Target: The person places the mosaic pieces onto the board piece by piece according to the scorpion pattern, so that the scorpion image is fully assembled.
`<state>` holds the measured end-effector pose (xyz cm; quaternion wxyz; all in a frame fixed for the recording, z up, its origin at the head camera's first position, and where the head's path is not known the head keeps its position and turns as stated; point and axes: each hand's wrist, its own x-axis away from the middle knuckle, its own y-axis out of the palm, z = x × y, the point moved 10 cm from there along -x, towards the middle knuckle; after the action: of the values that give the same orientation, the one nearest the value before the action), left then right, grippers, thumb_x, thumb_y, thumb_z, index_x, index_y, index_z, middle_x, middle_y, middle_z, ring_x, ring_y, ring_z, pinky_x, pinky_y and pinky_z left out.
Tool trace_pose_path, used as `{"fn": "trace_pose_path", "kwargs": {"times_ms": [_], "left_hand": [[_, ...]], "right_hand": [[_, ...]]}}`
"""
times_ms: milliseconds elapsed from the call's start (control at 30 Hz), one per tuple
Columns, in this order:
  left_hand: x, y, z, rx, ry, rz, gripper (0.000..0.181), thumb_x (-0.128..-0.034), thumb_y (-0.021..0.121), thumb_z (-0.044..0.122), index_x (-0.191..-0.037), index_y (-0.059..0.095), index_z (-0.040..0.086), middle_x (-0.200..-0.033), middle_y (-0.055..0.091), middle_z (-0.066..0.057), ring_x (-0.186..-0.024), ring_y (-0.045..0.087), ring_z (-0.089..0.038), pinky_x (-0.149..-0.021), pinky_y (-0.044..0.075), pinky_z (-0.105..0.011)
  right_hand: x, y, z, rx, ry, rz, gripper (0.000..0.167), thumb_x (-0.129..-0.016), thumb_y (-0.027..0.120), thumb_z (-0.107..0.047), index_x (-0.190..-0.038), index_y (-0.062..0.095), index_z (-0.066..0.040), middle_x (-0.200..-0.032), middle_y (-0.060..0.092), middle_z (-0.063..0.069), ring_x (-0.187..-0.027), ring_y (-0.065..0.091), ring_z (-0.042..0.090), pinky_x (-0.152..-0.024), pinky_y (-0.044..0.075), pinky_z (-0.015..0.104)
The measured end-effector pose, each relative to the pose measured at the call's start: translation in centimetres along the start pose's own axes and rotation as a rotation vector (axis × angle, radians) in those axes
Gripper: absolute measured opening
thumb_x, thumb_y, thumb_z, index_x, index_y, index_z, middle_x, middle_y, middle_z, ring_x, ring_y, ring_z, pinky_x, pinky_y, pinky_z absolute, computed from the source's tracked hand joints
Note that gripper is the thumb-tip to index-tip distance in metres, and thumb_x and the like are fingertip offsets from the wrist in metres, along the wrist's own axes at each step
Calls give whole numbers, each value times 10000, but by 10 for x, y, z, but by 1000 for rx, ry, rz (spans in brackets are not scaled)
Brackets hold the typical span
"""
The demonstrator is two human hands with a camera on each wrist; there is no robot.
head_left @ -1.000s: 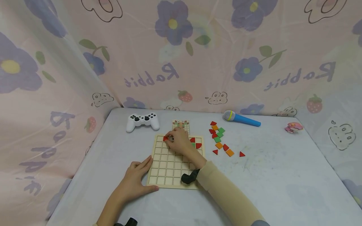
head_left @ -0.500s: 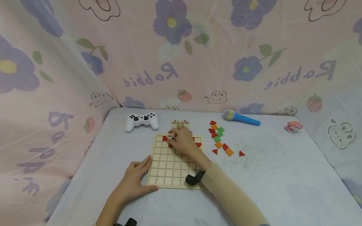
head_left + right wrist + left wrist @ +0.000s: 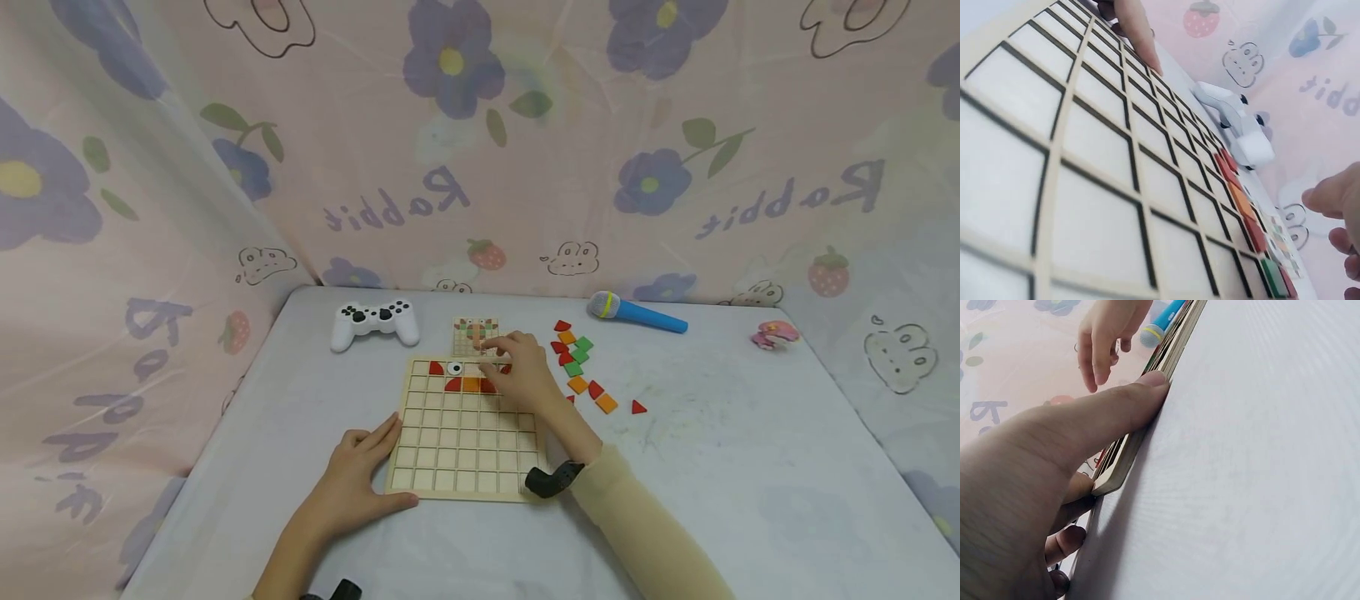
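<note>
A pale wooden grid board lies on the table. My left hand rests at its near left corner, thumb along the front edge, fingers against the left side. My right hand hovers over the board's far edge, thumb and fingers apart, with nothing visible between them. In the far rows sit a round eye tile, red pieces and an orange square. A green piece shows in the right wrist view. Behind the board lies a small pattern card, partly covered by my right hand.
Loose red, green and orange pieces are scattered right of the board. A white game controller stands at the back left. A blue toy microphone lies at the back right, with a pink object farther right.
My right hand has moved right, away from the eye tile, which now shows uncovered on the board along with the orange square. My left hand stays in place.
</note>
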<state>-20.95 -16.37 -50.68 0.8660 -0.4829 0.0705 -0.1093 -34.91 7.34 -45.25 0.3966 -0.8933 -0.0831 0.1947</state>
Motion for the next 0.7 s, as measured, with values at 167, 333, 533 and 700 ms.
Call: {"fn": "trace_pose_path", "kwargs": {"times_ms": [167, 333, 533, 700], "left_hand": [[1, 1, -3, 10, -4, 0, 1110, -729, 889, 660, -1612, 461, 142, -1719, 350, 59, -1307, 422, -234, -1037, 442, -530], [0, 1, -2, 1, 2, 5, 1107, -728, 892, 652, -1610, 464, 140, -1716, 356, 54, -1304, 422, -230, -1034, 442, -523], [0, 1, -2, -9, 7, 8, 1106, -727, 891, 655, -1608, 468, 136, -1714, 362, 49, -1292, 427, -228, -1025, 445, -521], [0, 1, -1, -9, 8, 8, 1110, -726, 891, 655, -1613, 461, 145, -1716, 357, 59, -1296, 427, -232, -1030, 443, -525]], "right_hand": [[7, -20, 19, -43, 33, 57, 325, -952, 792, -198, -1235, 759, -40, -1060, 661, 171, -1053, 549, 371, -957, 422, 585], [16, -42, 43, -20, 74, 94, 337, -944, 799, -183, -1237, 753, -22, -1058, 660, 185, -1045, 557, 374, -873, 425, 506], [24, -71, 79, -14, 144, 143, 345, -952, 788, -176, -1252, 751, -8, -1074, 681, 222, -979, 573, 368, -824, 416, 445], [36, -90, 116, -26, 289, 161, 369, -994, 740, -234, -1292, 727, -18, -1093, 660, 206, -945, 541, 334, -772, 421, 389]]}}
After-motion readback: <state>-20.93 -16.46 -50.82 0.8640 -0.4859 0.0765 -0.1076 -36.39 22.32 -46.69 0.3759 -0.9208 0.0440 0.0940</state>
